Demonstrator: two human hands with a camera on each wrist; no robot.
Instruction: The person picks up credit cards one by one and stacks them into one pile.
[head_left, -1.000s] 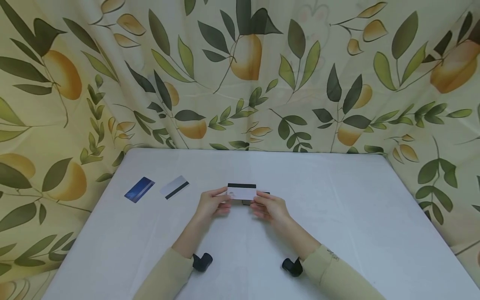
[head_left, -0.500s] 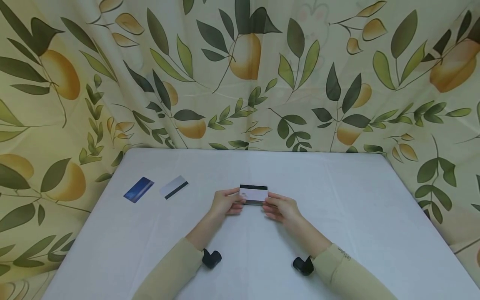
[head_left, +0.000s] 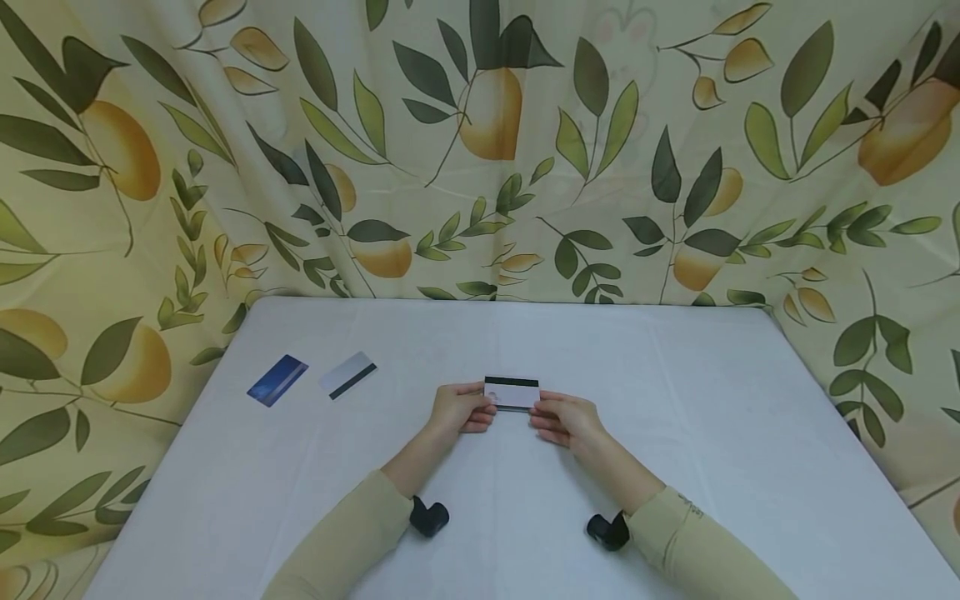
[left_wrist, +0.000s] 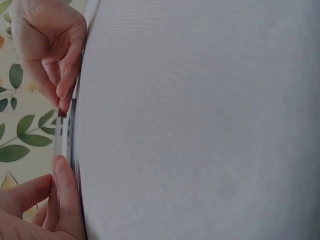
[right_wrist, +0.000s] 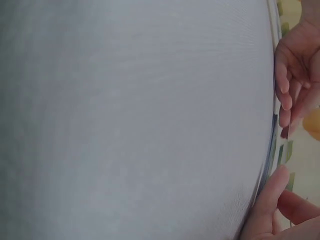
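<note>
A white card with a black magnetic stripe (head_left: 512,393) is held level between both hands near the middle of the table in the head view. My left hand (head_left: 456,408) pinches its left end, and my right hand (head_left: 568,417) pinches the right end. Just below its near edge shows a thin dark strip of another card (head_left: 513,409), mostly hidden under it. From the left wrist, the held card (left_wrist: 64,135) appears edge-on, close above the tabletop, between the left fingers (left_wrist: 65,185) and the right hand (left_wrist: 50,45).
On the white-covered table (head_left: 675,400), a blue card (head_left: 278,381) lies at the far left. Beside it is a silver-grey card (head_left: 343,373) with a dark stripe. A fruit-patterned curtain (head_left: 480,225) hangs behind the table's back edge.
Both hands have carried the white card right and slightly nearer, so it now covers most of the dark card that showed behind the right fingers. The blue and silver-grey cards stay put.
</note>
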